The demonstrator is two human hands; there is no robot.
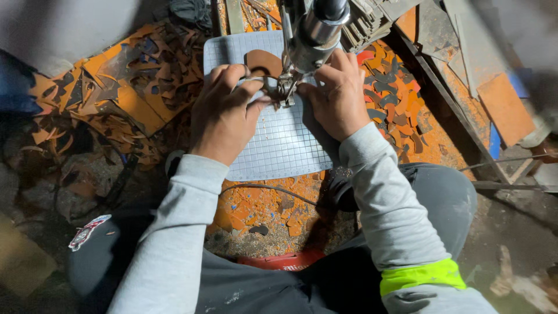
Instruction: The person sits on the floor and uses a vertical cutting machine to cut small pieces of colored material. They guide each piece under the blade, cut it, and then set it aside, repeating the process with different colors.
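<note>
A curved brown leather piece (pixel 263 61) lies on a pale gridded cutting mat (pixel 285 145), under the metal head of a small machine (pixel 311 35). My left hand (pixel 224 110) presses the piece's near edge with fingers and thumb, just left of the machine's foot (pixel 286 90). My right hand (pixel 337 96) rests on the mat right of the foot, fingers curled beside it; whether it touches the leather is hidden by the machine.
Orange and dark leather offcuts (pixel 122 87) pile at the left, and more offcuts (pixel 395 99) lie at the right. A black cable (pixel 273 187) runs below the mat. Metal bars (pixel 453 110) and an orange sheet (pixel 505 107) lie far right. My knees flank the mat.
</note>
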